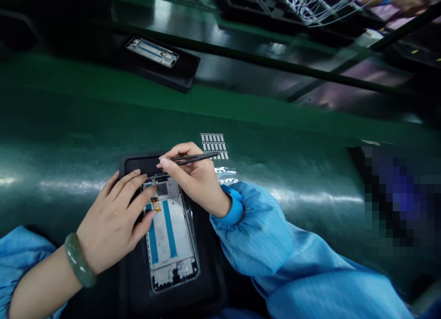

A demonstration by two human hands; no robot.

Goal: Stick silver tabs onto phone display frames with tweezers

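Observation:
A phone frame [179, 236] with two blue strips lies in a black tray [210, 264] in front of me. My left hand [115, 213] rests over the frame's upper left, fingers spread and touching it. Its thumb and index fingertips are beside a small orange flex cable [156, 205]; whether they press on the cable I cannot tell. Black tweezers [198, 158] are held in my right hand [195, 179] above the frame's top end. The tweezers' tips are hidden by the fingers. A sheet of small pale stickers [212, 144] lies just beyond the right hand.
Farther back, another phone frame [151, 52] sits in a black tray [182, 73]. White cables [310, 7] hang over a dark rack at the upper right, near another person's hand [413, 0]. A dark object, partly pixelated [396, 190], stands at the right on the green mat [292, 144].

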